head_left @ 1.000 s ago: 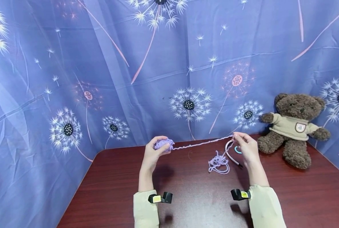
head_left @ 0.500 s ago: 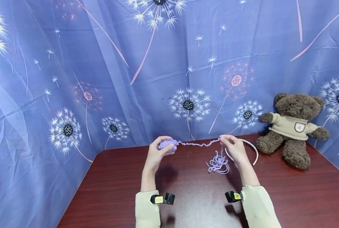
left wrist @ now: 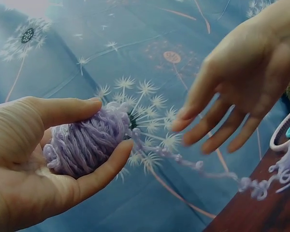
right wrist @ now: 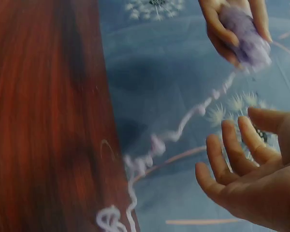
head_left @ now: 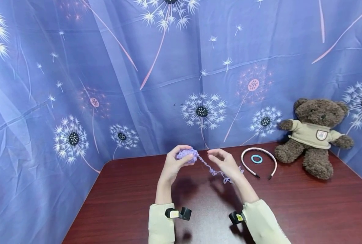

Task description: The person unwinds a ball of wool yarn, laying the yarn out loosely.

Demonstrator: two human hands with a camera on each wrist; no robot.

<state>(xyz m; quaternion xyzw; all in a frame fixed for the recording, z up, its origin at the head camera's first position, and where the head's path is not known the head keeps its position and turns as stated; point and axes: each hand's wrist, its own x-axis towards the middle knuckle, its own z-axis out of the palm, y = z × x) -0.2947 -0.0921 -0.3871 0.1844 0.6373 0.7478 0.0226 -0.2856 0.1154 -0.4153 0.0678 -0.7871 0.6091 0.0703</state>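
Observation:
My left hand (head_left: pixel 172 166) grips a wound bundle of lilac yarn (left wrist: pixel 89 140) between the thumb and fingers, above the table. From the bundle's right end a kinked yarn strand (left wrist: pixel 198 166) hangs down to the right. It runs to a loose tangle of the same yarn (left wrist: pixel 287 166) on the table, partly hidden behind my right arm in the head view. My right hand (head_left: pixel 226 165) is just right of the bundle, its fingers spread and slightly bent, with nothing between them. In the right wrist view the strand (right wrist: pixel 186 118) passes apart from those fingers.
A pale headband (head_left: pixel 272 156) lies on the table at right, with a blue ring (head_left: pixel 256 159) inside its curve. A brown teddy bear (head_left: pixel 316 139) sits at the back right corner. Behind the dark red table (head_left: pixel 123 196) hangs a blue dandelion curtain (head_left: pixel 156 112).
My right hand moves left toward the bundle and lets go of the strand, which slackens from taut to drooping. My left hand shifts slightly right, still holding the bundle.

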